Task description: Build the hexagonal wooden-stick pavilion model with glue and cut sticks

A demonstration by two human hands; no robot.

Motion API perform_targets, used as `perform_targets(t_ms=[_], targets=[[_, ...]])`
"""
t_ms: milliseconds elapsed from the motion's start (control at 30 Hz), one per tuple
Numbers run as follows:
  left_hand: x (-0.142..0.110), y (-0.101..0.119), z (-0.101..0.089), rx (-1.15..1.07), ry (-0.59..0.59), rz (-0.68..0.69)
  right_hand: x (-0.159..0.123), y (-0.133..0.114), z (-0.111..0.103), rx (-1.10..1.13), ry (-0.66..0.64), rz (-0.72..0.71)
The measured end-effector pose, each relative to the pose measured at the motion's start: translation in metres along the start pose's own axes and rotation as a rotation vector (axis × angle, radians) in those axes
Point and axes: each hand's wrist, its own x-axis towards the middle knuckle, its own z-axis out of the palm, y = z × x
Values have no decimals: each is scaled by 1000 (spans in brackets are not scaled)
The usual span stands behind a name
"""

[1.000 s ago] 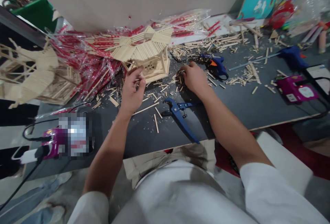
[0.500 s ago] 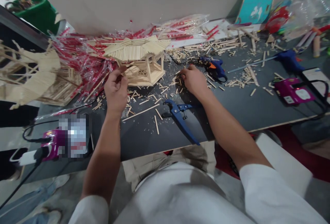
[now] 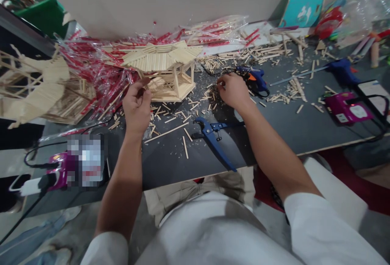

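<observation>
Stick pavilion [image 3: 161, 61] stood upright on the dark tabletop [image 3: 170, 167], roofed, its posts and base open to view on the near side. My left grip [image 3: 136, 108] was at the pavilion's left edge, thumb toward the front of the base and fingers bent; it looked to be touching, though I could not tell whether it had closed firmly. My right grip [image 3: 234, 91] was to the right of the pavilion and apart from it, fingers loosely curled over short stick pieces [image 3: 215, 106]; could not tell whether the fingertips had a piece between them. Step in hand, as I judged it: steadying the pavilion with one side while picking through offcuts with the other. Next move, I judged, called for a clean pinch on one suitable piece without nudging the pavilion, the left side light enough not to strain the thin joints. Blue cutter [image 3: 215, 141] lay nearer me than the pavilion and off to its right; a longer loose stick [image 3: 167, 132] lay just in front of it. Blue glue gun [image 3: 258, 80] sat to the pavilion's right, beyond my right fingers. Red-and-clear wrapped sticks [image 3: 88, 61] were heaped left of and behind the pavilion; a second stick model [image 3: 55, 74] stood farther left.
</observation>
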Motion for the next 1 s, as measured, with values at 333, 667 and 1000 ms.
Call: perform_targets(t_ms=[333,667,1000], targets=[[-8,6,5,1,-22,-11,97,19,-27,-78,76,-32],[-18,26,13,-2,-108,-3,135,10,-6,-147,-74,-35],[-26,30,22,26,-147,-23,123,-13,10,-132,-121,-280]])
